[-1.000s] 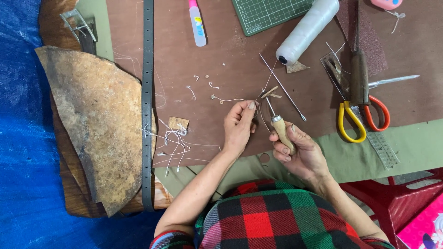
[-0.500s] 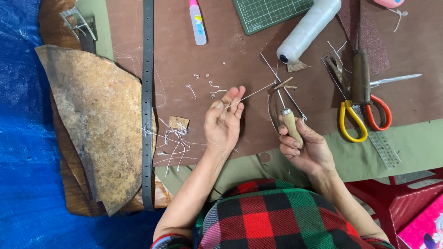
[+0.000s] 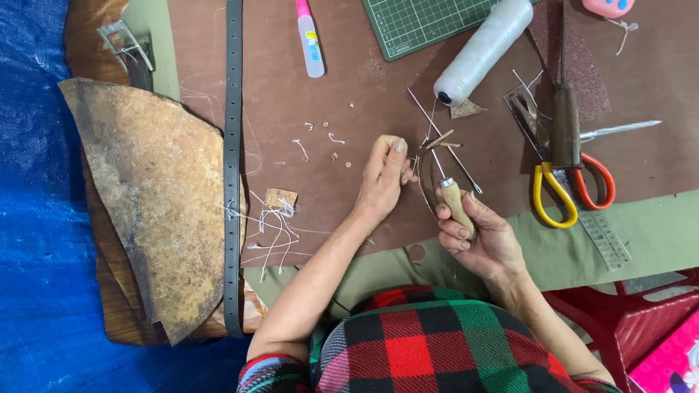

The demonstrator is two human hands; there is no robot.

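Awl with the pale wooden handle sits in my right hand, fingers wrapped tight around the handle and the metal tip aimed up toward a thin curved strip of leather just beside it, near the middle of the table, a little toward its near edge. My left hand is curled, fingertips pinched together at the top of that strip next to a small brown scrap; I can't tell whether a thread is in the pinch too, but I read it as closed on the strip. The risk I see is the point: the left fingertips lie very close to the line of the tip, so a slip of the awl off the narrow strip could jab them, and the strip could twist out of a light pinch. Loose white thread ends toward the left could snag a sleeve. The yellow-and-red scissors and the white thread spool lie farther off, toward the far right. Compared with half a second ago, the left hand has gone from splayed open with fingers lifted to curled and pinching, while the right hand has stayed clamped on the handle in much the same spot.
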